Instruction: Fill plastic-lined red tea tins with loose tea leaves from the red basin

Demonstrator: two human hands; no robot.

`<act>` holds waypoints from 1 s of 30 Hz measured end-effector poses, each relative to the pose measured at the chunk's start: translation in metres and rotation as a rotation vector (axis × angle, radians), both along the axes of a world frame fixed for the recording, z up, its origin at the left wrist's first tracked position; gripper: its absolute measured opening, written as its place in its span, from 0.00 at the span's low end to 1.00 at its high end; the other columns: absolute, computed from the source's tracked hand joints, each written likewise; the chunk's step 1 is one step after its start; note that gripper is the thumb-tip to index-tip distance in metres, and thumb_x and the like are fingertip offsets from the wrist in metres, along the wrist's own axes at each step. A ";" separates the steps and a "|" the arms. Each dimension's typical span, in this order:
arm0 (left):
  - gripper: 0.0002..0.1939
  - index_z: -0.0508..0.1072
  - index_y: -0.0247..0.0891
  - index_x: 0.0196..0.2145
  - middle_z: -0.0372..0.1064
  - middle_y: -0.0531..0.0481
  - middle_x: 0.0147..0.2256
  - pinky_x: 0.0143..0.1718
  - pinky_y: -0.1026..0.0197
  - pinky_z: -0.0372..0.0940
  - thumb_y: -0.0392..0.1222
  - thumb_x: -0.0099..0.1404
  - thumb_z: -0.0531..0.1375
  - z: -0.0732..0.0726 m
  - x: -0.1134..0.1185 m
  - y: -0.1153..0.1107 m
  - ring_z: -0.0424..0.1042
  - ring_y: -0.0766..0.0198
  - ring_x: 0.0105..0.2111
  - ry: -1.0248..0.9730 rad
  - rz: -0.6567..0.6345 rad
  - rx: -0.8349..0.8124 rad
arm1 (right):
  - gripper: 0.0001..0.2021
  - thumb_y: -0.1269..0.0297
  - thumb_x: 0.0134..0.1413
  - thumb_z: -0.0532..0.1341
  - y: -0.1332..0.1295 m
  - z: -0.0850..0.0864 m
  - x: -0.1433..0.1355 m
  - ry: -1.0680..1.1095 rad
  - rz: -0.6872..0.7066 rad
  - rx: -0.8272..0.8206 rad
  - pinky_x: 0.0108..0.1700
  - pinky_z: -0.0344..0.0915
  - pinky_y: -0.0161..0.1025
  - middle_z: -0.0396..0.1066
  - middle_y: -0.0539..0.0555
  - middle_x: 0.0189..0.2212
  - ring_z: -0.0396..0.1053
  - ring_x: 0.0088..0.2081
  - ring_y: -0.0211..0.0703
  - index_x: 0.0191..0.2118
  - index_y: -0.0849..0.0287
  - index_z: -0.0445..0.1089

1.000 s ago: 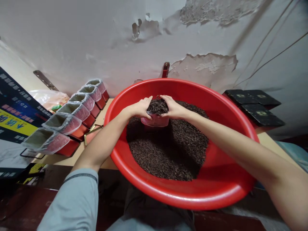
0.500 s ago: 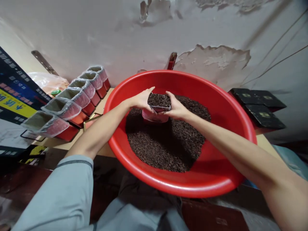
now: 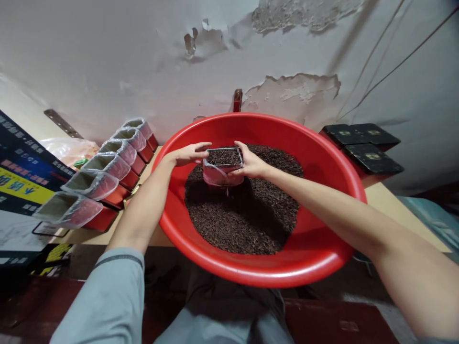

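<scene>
A small lined box (image 3: 223,167), filled with dark tea leaves (image 3: 244,210), is gripped by the right hand (image 3: 251,163) above the red basin (image 3: 337,191). The left hand (image 3: 186,154) lies flat-fingered just beside its rim, grasping nothing.

The red basin (image 3: 322,267) is hiding most of the counter (image 3: 401,210); the poster (image 3: 21,181) is running off the left edge, its print staying unreadable.
</scene>
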State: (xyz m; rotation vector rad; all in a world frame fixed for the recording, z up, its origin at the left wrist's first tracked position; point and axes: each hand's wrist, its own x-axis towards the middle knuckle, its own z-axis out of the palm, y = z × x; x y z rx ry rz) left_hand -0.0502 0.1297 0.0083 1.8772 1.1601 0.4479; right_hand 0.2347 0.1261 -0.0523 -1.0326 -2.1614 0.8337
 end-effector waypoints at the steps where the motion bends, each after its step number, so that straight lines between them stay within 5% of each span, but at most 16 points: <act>1: 0.43 0.62 0.38 0.70 0.65 0.32 0.67 0.54 0.50 0.72 0.65 0.65 0.60 0.000 -0.002 0.000 0.71 0.48 0.62 -0.032 0.045 -0.026 | 0.68 0.40 0.34 0.77 0.001 -0.002 0.001 0.020 0.009 -0.002 0.73 0.57 0.55 0.54 0.68 0.72 0.60 0.70 0.65 0.76 0.58 0.41; 4: 0.36 0.70 0.42 0.64 0.71 0.36 0.63 0.49 0.53 0.73 0.69 0.70 0.53 -0.003 0.003 -0.001 0.72 0.49 0.61 -0.060 0.165 -0.068 | 0.70 0.36 0.31 0.77 0.007 -0.008 0.000 0.079 -0.001 -0.001 0.74 0.54 0.60 0.55 0.71 0.71 0.59 0.70 0.69 0.75 0.61 0.43; 9: 0.36 0.81 0.41 0.50 0.79 0.41 0.53 0.40 0.58 0.71 0.75 0.68 0.53 -0.012 0.017 0.002 0.77 0.51 0.49 -0.098 0.263 -0.039 | 0.62 0.42 0.30 0.79 0.014 -0.015 -0.006 0.111 0.006 0.044 0.72 0.55 0.66 0.60 0.68 0.67 0.62 0.67 0.70 0.70 0.56 0.51; 14: 0.30 0.82 0.37 0.36 0.83 0.41 0.41 0.42 0.57 0.71 0.68 0.71 0.56 -0.016 0.019 0.010 0.79 0.53 0.43 -0.062 0.445 0.211 | 0.56 0.46 0.33 0.78 0.009 -0.016 -0.006 0.097 0.017 0.097 0.70 0.61 0.62 0.64 0.65 0.62 0.66 0.64 0.67 0.67 0.56 0.55; 21: 0.06 0.81 0.38 0.37 0.84 0.47 0.37 0.46 0.60 0.72 0.42 0.67 0.65 0.010 0.029 -0.008 0.81 0.61 0.39 -0.123 0.245 0.707 | 0.53 0.52 0.36 0.78 0.009 -0.011 -0.004 0.086 0.012 0.059 0.69 0.60 0.61 0.64 0.66 0.63 0.65 0.65 0.65 0.67 0.58 0.55; 25: 0.08 0.81 0.37 0.41 0.84 0.48 0.37 0.43 0.61 0.72 0.35 0.63 0.68 0.015 0.036 -0.012 0.81 0.62 0.37 -0.121 0.213 0.726 | 0.54 0.52 0.36 0.79 0.006 -0.008 -0.004 0.070 0.019 0.062 0.69 0.61 0.58 0.64 0.65 0.63 0.66 0.64 0.64 0.68 0.59 0.55; 30: 0.03 0.81 0.38 0.34 0.83 0.49 0.33 0.41 0.60 0.70 0.32 0.63 0.67 0.010 0.036 -0.008 0.80 0.62 0.33 -0.004 0.168 0.747 | 0.53 0.53 0.35 0.78 0.001 -0.005 -0.005 0.060 0.000 0.061 0.69 0.61 0.59 0.65 0.65 0.62 0.66 0.63 0.63 0.66 0.59 0.56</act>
